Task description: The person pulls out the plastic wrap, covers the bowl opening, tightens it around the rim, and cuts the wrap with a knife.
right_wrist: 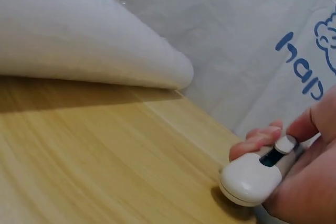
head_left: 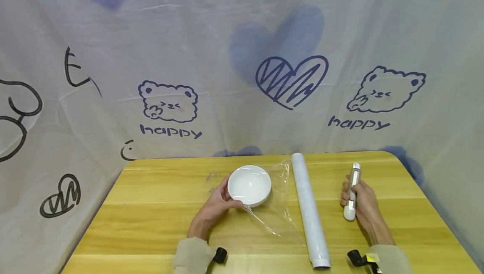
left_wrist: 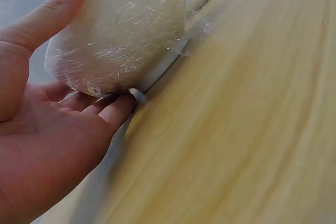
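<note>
A white bowl (head_left: 249, 185) sits near the middle of the wooden table, tilted toward the head camera. My left hand (head_left: 217, 206) grips its left side, thumb at the near rim and fingers beneath. Clear plastic wrap (left_wrist: 128, 38) clings crinkled over the bowl's outside in the left wrist view, and a loose sheet of it spreads to the bowl's right. On the right, my right hand (head_left: 364, 200) holds a white and grey utility knife (head_left: 352, 194), its thumb on the handle. Whether the blade is out cannot be told.
Between the hands lies a long roll of plastic wrap (head_left: 311, 211), running from the table's back edge toward the front. The wooden table (head_left: 151, 215) meets a printed cloth (head_left: 227, 110) hanging behind it and at both sides.
</note>
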A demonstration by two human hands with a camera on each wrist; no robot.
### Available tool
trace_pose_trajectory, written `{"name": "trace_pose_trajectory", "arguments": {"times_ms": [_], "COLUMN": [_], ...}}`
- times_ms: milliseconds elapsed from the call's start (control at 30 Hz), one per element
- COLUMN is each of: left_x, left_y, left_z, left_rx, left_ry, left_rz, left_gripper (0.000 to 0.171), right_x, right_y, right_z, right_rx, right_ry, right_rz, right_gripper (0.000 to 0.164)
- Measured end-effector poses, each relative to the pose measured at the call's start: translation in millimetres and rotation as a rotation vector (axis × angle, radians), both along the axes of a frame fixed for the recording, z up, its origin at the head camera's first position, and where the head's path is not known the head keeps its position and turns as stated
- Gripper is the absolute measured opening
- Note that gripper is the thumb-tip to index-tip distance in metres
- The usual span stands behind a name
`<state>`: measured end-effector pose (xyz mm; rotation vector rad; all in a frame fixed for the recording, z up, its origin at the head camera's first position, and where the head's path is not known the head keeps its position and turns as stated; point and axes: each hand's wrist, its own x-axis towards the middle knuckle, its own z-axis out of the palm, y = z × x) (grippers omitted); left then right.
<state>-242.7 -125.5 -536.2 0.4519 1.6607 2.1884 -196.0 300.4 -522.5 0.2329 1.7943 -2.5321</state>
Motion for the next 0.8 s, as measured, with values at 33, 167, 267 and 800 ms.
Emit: {"name": "trace_pose_trajectory", "arguments": {"times_ms": [33,167,267,800], "left_x": [0.6,1.0,0.9,1.5], "left_y": [0.0,0.3,0.1,-0.5], "left_z": [-0.3,-1.4,-2.0,-2.1], "left_rx": [0.003,0.006,0.004,0.038], "left_ry": [-0.004,-0.003,-0.004,-0.035], "left_rz": [0.002,0.004,0.009,0.02], "left_gripper": [0.104,0.101,0.102,0.105], "right_x": [0.5,1.3,0.6,0.3], "right_y": [1.7,7.9,10.7,14.4], "right_z": [-0.4,-1.1,-0.7,6.2], "right_rx": [-0.024,-0.106,-0.131,-0.034], "right_ry": [0.01,0.032,0.031,0.021], "right_rz": [0.016,0.049,0.05,0.135], "right_gripper": [0.034,0.037,0.042,0.079]}}
